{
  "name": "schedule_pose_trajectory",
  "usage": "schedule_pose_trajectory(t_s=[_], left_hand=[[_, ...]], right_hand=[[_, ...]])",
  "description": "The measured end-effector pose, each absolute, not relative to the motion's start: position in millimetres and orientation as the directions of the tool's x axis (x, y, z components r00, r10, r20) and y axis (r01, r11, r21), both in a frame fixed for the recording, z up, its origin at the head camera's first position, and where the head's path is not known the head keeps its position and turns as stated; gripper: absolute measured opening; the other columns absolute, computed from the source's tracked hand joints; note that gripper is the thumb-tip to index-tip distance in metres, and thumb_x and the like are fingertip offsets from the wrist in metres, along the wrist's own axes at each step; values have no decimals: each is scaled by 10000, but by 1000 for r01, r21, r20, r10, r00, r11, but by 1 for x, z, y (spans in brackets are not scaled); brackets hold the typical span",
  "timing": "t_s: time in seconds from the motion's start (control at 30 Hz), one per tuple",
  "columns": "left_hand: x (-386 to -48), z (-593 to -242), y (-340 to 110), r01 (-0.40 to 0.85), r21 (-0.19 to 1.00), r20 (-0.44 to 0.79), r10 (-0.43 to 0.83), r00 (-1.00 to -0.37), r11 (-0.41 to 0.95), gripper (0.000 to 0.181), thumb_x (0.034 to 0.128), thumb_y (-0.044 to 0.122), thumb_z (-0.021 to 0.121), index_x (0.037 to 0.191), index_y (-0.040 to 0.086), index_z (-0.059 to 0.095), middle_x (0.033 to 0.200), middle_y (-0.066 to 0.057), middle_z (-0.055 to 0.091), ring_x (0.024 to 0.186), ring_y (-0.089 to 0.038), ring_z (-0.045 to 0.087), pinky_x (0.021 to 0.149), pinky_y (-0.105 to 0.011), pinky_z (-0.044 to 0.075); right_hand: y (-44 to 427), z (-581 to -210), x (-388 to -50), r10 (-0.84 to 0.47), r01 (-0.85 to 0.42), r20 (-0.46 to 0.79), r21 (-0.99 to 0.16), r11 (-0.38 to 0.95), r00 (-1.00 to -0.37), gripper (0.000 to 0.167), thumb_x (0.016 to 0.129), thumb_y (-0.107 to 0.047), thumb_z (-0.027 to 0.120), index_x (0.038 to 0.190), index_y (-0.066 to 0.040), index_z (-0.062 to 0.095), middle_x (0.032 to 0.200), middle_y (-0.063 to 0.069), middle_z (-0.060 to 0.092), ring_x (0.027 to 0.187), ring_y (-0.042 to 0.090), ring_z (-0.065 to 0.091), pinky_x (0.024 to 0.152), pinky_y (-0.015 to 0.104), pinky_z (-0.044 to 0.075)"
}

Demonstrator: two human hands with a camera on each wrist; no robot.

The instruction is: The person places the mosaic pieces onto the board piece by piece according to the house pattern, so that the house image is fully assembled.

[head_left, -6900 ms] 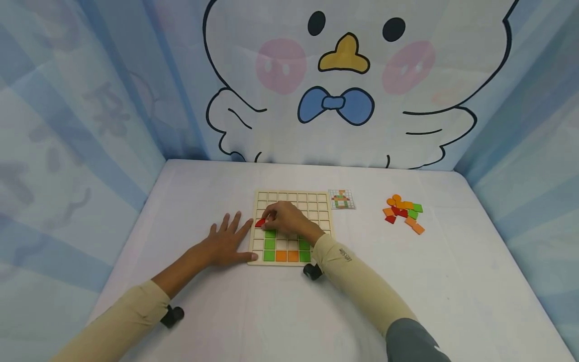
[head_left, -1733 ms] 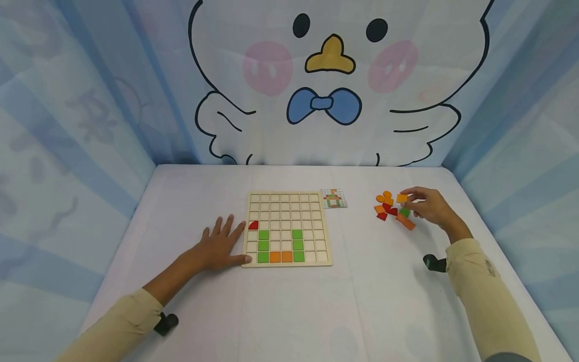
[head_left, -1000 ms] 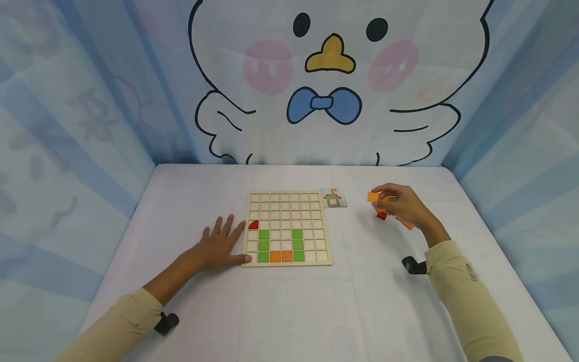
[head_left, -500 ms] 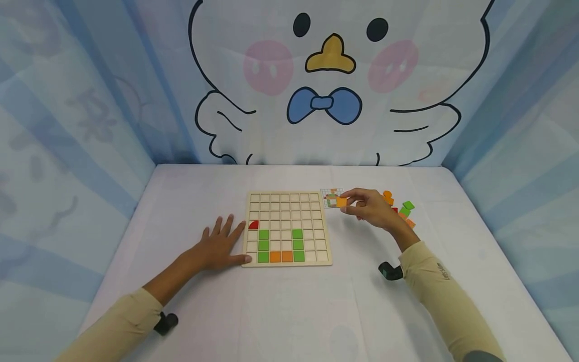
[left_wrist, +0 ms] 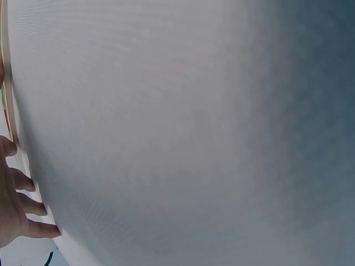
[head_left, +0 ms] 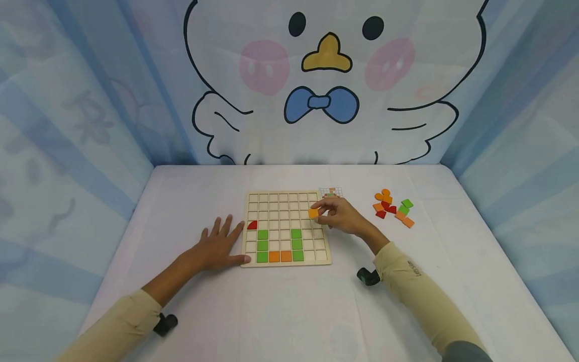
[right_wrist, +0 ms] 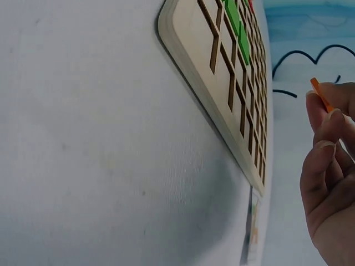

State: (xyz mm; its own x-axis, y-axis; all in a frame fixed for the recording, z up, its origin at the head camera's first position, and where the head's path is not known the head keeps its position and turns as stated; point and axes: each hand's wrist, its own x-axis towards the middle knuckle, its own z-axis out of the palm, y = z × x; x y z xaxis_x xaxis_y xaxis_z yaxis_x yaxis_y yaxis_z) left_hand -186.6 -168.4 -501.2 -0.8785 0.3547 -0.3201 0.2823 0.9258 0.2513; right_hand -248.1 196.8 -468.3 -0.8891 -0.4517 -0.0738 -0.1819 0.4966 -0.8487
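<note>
A wooden grid board (head_left: 282, 203) lies on the white table. Set in its cells are a red quarter-round tile (head_left: 252, 225), two columns of green tiles (head_left: 262, 245), and two orange square tiles (head_left: 280, 256) between them at the bottom. My left hand (head_left: 219, 246) rests with spread fingers at the board's left edge, thumb and a fingertip touching the frame. Above the board's right side, my right hand (head_left: 341, 216) pinches an orange square tile (head_left: 313, 213) between thumb and fingers. In the right wrist view that orange tile (right_wrist: 320, 94) shows edge-on, off the board.
A small printed pattern card (head_left: 331, 192) lies by the board's upper right corner, partly covered by my right hand. Farther right, loose red, green and orange tiles (head_left: 392, 208) are scattered in a pile. Curtains with a cartoon print (head_left: 325, 141) hang behind the table.
My right hand left the board, pinched an orange tile at the pile, and carried it left past the card to over the board. The red tile now lies alone in its cell. My left hand stayed.
</note>
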Motion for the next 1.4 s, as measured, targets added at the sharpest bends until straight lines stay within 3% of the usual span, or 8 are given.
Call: schedule_pose_trajectory(t_s=[0.43,0.83,1.23,1.4], left_hand=[[-185,-499,-168,285,255,-311,358,-881,924,1066,834,753,587,1613,134,206,1665,-262,68,1504,-551,46,1107,-780,143],[-185,-499,-168,291,254,-311,363,-879,922,1065,834,761,579,1612,133,212,1664,-262,76,1503,-552,53,1108,-777,149],[-184,-498,-168,279,250,-337,354,-873,927,1069,833,770,566,1618,149,189,1671,-248,46,1509,-542,26,1112,-777,132],[-186,-498,-168,288,251,-333,362,-871,924,1064,838,771,562,1616,144,198,1668,-254,59,1506,-549,38,1109,-778,142]], right_hand=[[164,-479,-251,-542,-255,-51,-843,474,-839,302,906,-128,751,1198,-80,691,988,88,675,659,147,573,582,275,518],[139,-488,-257,-529,-269,-53,-816,512,-847,283,885,-125,770,1160,-90,711,943,55,704,821,148,629,710,268,482],[110,-488,-259,-520,-237,-100,-806,542,-848,258,888,-137,761,1136,-88,712,895,47,729,749,136,618,658,257,494],[95,-491,-260,-518,-248,-113,-779,576,-848,260,887,-160,768,1134,-96,719,906,27,730,798,121,624,727,257,492]])
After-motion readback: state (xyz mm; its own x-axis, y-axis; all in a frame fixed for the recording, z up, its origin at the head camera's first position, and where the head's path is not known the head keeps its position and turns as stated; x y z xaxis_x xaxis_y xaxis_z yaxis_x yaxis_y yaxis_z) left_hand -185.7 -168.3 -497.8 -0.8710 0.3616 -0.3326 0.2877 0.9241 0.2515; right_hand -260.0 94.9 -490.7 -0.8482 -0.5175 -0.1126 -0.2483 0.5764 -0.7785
